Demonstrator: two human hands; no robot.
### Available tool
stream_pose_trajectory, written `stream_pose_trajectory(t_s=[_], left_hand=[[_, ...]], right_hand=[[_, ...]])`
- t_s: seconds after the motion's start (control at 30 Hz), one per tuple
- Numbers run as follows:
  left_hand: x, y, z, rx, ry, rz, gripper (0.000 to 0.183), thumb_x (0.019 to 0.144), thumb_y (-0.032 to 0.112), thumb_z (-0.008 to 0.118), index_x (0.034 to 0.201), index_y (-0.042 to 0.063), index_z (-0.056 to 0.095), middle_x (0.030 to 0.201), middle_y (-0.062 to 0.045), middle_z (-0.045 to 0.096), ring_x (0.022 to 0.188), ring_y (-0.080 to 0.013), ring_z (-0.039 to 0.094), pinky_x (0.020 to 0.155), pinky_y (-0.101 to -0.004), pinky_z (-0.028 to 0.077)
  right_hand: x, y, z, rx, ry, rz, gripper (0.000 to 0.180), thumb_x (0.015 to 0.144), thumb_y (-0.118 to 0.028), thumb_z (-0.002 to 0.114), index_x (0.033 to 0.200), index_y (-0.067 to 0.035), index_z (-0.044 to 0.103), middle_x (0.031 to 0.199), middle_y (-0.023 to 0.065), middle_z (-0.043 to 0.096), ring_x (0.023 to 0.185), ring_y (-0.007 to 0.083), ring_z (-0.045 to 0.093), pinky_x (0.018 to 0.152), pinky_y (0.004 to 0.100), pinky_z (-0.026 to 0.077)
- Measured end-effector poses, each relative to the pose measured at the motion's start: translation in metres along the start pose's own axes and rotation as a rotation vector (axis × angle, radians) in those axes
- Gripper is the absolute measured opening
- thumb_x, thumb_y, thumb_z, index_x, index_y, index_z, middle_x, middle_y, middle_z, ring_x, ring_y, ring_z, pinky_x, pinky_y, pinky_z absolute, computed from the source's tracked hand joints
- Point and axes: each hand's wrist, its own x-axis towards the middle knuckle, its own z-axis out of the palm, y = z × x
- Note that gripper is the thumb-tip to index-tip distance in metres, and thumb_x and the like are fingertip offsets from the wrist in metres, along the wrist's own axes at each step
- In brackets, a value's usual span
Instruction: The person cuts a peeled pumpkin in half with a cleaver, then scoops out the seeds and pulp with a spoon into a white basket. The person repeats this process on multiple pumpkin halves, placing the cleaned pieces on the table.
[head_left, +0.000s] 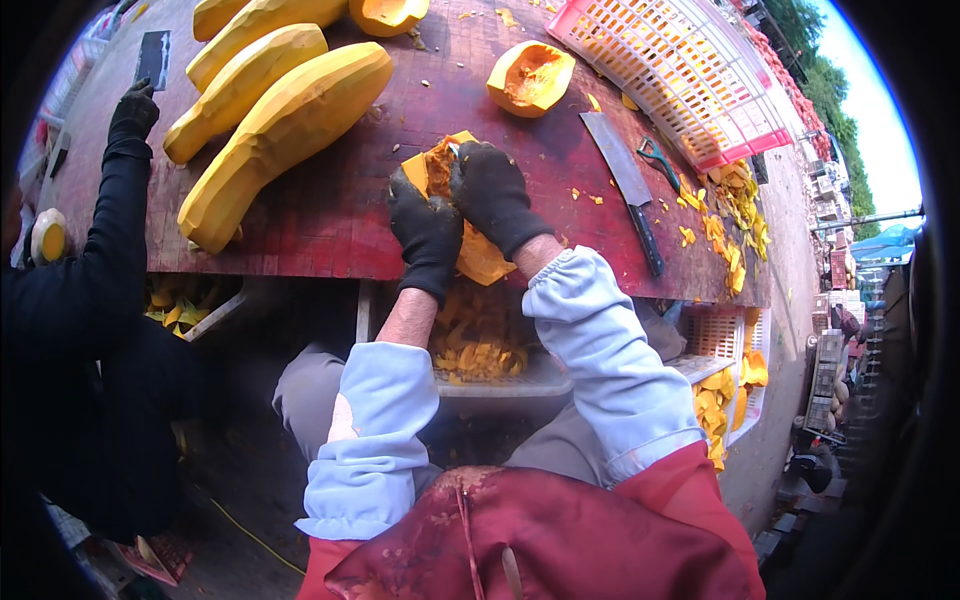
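Note:
My left hand (426, 229), in a black glove, grips a peeled pumpkin piece (438, 174) from its left side. The piece's hollow, with stringy orange pulp, faces up. Pressed against the right side of that hollow is my right hand (495, 191), also gloved, with its fingers curled. A small shiny bit shows by its fingertips; I cannot tell whether it is a tool. Below both hands, another orange pumpkin part (482, 255) sits at the table's edge, partly covered by my wrists. A hollow pumpkin half (530, 79) lies farther off on the red wooden table (330, 199).
Several peeled long pumpkins (289, 142) lie left. A cleaver (619, 161), a green peeler (660, 161), peelings (731, 217) and a tilted plastic crate (675, 75) are right. Under the table sits a bin (510, 388) of scraps. A co-worker's gloved hand (135, 111) holds a cleaver (153, 58).

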Motion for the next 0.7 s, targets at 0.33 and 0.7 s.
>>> stream_pose_trajectory(t_s=[0.33,0.7], left_hand=[[0.003,-0.039,0.006,-0.099,0.049,0.081,0.038,0.073,0.000,0.056,0.111,-0.002,0.051,0.102,-0.017,0.059,0.094,-0.0275,0.059,0.085,-0.0338,0.044],[-0.007,-0.037,0.006,-0.287,0.140,-0.038,0.042,0.079,-0.001,0.056,0.119,-0.006,0.047,0.111,-0.013,0.057,0.099,-0.0182,0.055,0.090,-0.0299,0.043]], right_hand=[[0.007,0.006,-0.020,0.096,-0.339,-0.206,0.016,0.081,-0.020,0.058,0.082,-0.004,0.061,0.081,0.0194,0.060,0.076,0.0378,0.057,0.067,0.0434,0.045],[0.004,0.017,-0.023,0.048,-0.485,-0.438,0.016,0.084,-0.020,0.054,0.089,-0.010,0.064,0.090,0.0150,0.062,0.082,0.0343,0.059,0.071,0.0413,0.047]])
